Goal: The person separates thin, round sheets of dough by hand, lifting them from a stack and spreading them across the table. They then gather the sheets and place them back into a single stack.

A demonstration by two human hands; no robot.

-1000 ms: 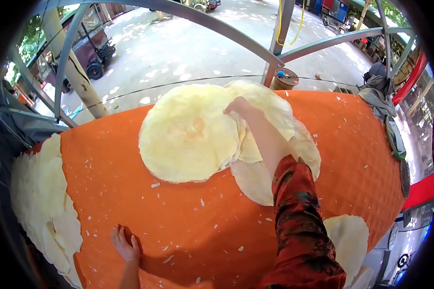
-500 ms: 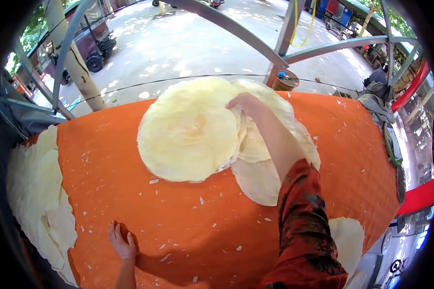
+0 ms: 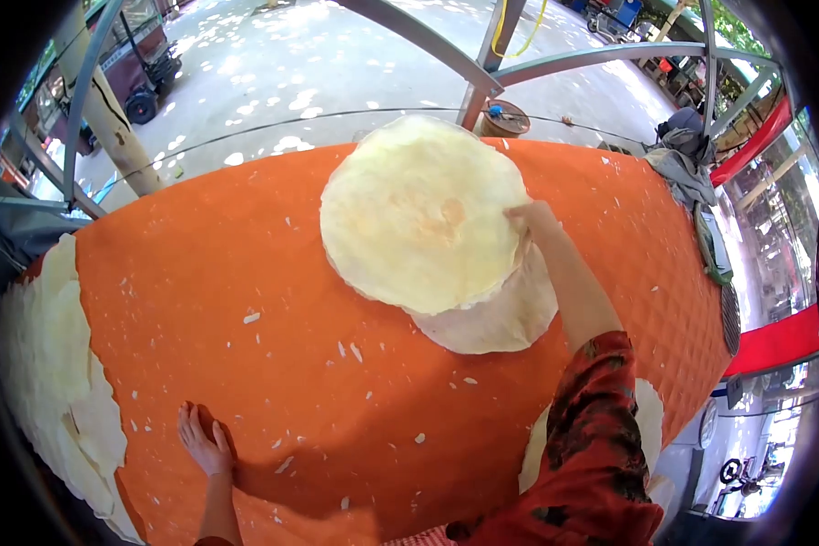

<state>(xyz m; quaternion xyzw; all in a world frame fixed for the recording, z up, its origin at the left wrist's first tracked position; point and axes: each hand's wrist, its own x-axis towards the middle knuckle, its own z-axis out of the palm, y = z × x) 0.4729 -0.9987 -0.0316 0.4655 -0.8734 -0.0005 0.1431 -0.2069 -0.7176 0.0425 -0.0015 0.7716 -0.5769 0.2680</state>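
A large, pale, thin round flatbread [image 3: 419,218] lies on top of a stack at the far middle of the orange-covered table. My right hand [image 3: 535,218] pinches its right edge between thumb and fingers. Below it another flatbread [image 3: 487,326] sticks out toward me, browner and smoother; how many lie between is hidden. My left hand [image 3: 206,440] rests near the front left with its fingers stretched out, touching only the orange cover [image 3: 209,300].
Overlapping flatbreads [image 3: 50,364] cover the table's left end. More flatbread [image 3: 648,423] lies at the front right, partly behind my sleeve. Metal bars [image 3: 419,41] cross beyond the far edge. Grey cloth [image 3: 687,173] sits at the right edge, and small white crumbs dot the cover.
My right hand has drawn the top flatbread to the right, so it now covers most of those below. My left hand stays on the table. The view has shifted slightly.
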